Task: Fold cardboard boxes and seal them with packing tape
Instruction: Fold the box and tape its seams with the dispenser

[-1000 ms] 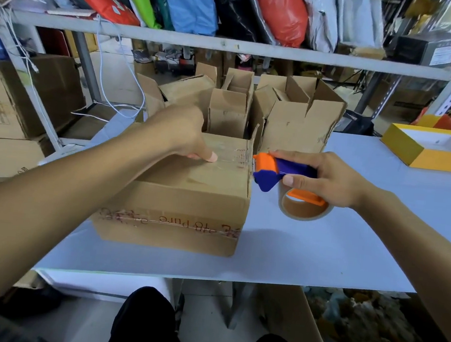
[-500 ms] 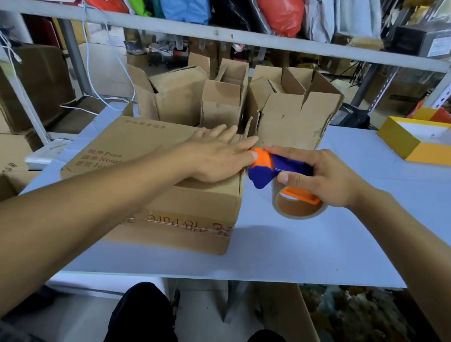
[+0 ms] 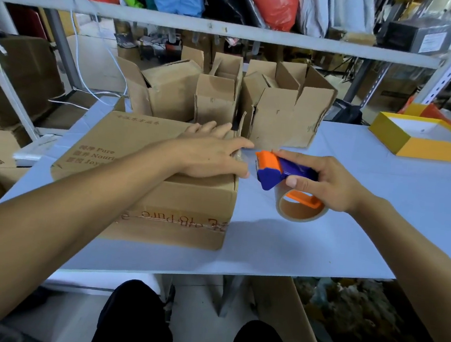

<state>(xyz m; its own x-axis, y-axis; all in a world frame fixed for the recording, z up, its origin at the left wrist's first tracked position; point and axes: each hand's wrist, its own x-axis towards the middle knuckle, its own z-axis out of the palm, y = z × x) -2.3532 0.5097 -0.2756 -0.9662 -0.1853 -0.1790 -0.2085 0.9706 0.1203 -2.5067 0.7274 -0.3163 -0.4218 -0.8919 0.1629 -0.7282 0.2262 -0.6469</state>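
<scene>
From the head view, my left hand (image 3: 209,155) lies flat with fingers straight, pressing the top of the closed cardboard box (image 3: 146,179) at its right edge. The box sits on the counter (image 3: 380,213) at about 9 o'clock from centre. My right hand (image 3: 325,183) grips the tape dispenser (image 3: 282,170), thumb and fingers curled round its blue body, its orange head just beside the box's right edge. The tape roll (image 3: 298,208) hangs beneath it. At 12 o'clock stand open boxes (image 3: 279,115); at 2 o'clock, a yellow tray (image 3: 420,142).
</scene>
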